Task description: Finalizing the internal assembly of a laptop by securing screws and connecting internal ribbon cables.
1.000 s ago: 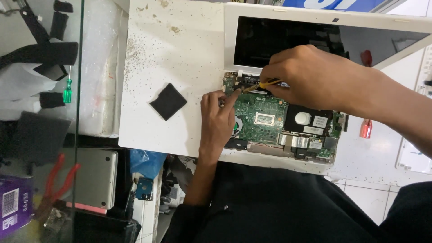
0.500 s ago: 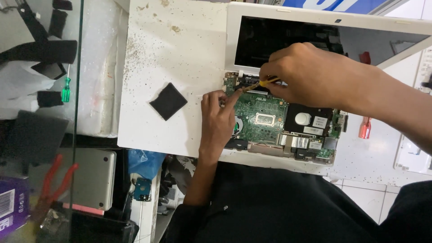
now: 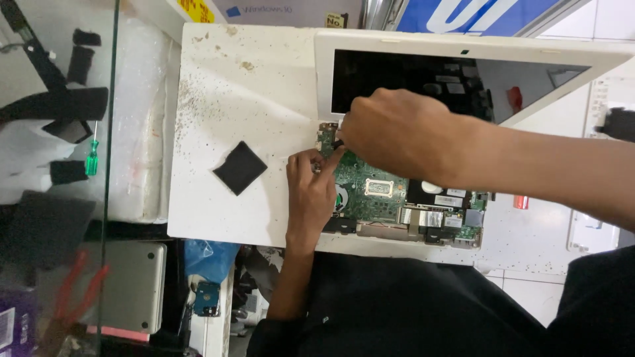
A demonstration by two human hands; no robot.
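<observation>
Dark laptop screen point(image 3: 423, 82) in white bezel, far centre. Blue-and-white sign point(image 3: 476, 14) behind it. Yellow label point(image 3: 197, 9) far left. Purple box point(image 3: 12, 324) near left.

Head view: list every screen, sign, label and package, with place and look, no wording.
Laptop screen: top centre, dark rectangle in a white frame.
Blue sign: top edge, blue with white shapes.
Yellow label: top left, small.
Purple box: bottom left corner.

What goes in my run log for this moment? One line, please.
left hand: rests on circuit board | right hand: at board's upper-left corner, fingers hidden | laptop screen: open | black pad: beside
</observation>
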